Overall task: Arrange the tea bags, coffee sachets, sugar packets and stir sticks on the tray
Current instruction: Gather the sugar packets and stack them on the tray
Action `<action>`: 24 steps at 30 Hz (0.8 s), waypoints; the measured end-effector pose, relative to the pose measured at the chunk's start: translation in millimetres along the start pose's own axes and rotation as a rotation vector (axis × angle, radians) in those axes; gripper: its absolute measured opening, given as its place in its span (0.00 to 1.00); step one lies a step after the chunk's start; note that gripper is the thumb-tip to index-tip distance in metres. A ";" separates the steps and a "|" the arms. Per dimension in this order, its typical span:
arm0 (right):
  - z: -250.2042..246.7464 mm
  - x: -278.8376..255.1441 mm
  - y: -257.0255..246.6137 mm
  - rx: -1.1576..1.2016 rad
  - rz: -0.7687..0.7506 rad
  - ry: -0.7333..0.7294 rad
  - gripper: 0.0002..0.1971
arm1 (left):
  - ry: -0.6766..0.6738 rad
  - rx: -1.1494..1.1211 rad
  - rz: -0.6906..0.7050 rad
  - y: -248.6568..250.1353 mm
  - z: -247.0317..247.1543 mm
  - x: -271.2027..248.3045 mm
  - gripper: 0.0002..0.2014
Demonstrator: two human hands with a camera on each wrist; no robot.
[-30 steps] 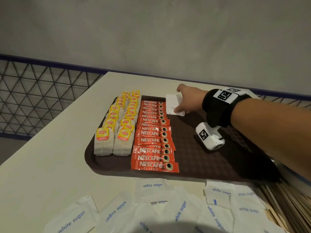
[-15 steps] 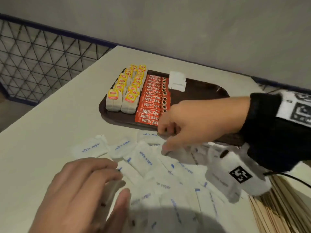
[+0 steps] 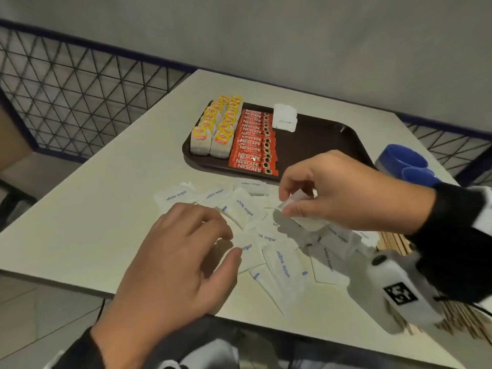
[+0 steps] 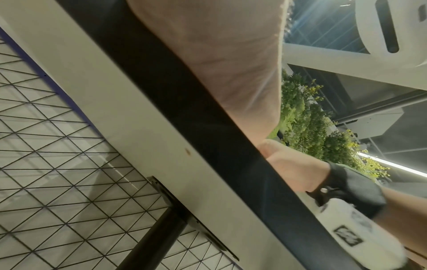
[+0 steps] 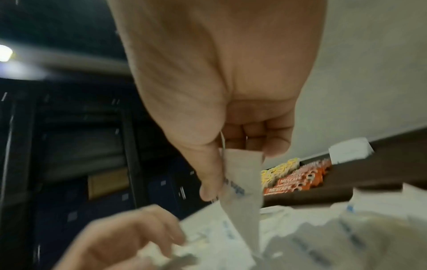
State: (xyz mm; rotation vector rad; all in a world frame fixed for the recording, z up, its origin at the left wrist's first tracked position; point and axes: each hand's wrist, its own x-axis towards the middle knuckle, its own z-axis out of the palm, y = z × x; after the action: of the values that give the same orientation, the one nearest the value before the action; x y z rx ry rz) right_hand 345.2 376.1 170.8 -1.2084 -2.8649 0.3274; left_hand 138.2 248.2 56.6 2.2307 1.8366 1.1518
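A brown tray (image 3: 319, 145) at the back of the table holds two rows of yellow-tagged tea bags (image 3: 213, 129), a column of red coffee sachets (image 3: 254, 145) and a couple of white sugar packets (image 3: 285, 118) at its far edge. Several loose sugar packets (image 3: 282, 265) lie on the table in front of the tray. My right hand (image 3: 283, 201) pinches one sugar packet (image 3: 306, 219) and holds it just above the pile; in the right wrist view the packet (image 5: 242, 182) hangs from thumb and fingers. My left hand (image 3: 231, 245) rests loosely curled on the pile, fingertips touching a packet.
Wooden stir sticks (image 3: 394, 243) lie along the table's right edge, partly under my right forearm. A container with blue lids (image 3: 404, 158) stands right of the tray. The tray's right half is bare. A wire-mesh fence (image 3: 80, 102) runs behind the table's left side.
My right hand drew back from the tray's far edge to the loose pile and lifted a sugar packet. My left hand came into view and settled on the pile.
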 end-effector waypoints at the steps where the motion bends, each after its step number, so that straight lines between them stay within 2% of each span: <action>1: -1.9 -12.8 -3.2 0.126 0.042 0.048 0.10 | 0.000 0.007 0.011 0.7 0.0 0.4 0.09; 4: 13.8 -49.6 -9.1 0.516 0.155 0.152 0.12 | -0.034 0.000 0.069 8.1 1.4 -0.4 0.10; 7: 48.5 -77.9 -7.2 0.659 0.265 0.270 0.08 | -0.218 -0.017 0.161 28.8 7.6 -3.3 0.16; 9: 69.2 -92.6 -6.1 0.794 0.346 0.319 0.08 | -0.338 0.044 0.213 40.5 15.4 -3.7 0.21; 12: 95.1 -107.8 -5.1 1.051 0.463 0.422 0.12 | -0.405 0.109 0.216 44.1 21.8 -1.7 0.24; 15: 105.3 -113.3 -9.0 1.203 0.470 0.517 0.16 | -0.390 0.073 0.198 40.5 25.2 -3.3 0.24; 19: 108.4 -117.9 -9.7 1.293 0.427 0.568 0.23 | -0.342 0.051 0.196 42.2 27.9 -6.4 0.18; 22: 112.8 -120.1 -3.3 1.350 0.388 0.603 0.28 | -0.262 0.029 0.245 42.5 29.8 -6.3 0.09; 24: 113.5 -122.0 0.6 1.411 0.336 0.600 0.26 | -0.167 0.012 0.265 42.3 31.0 -7.4 0.07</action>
State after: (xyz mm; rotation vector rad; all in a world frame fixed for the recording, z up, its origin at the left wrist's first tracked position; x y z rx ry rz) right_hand 420.4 268.7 67.9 -1.0608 -1.2703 1.3476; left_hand 190.3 241.9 49.8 2.5488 1.5262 0.9501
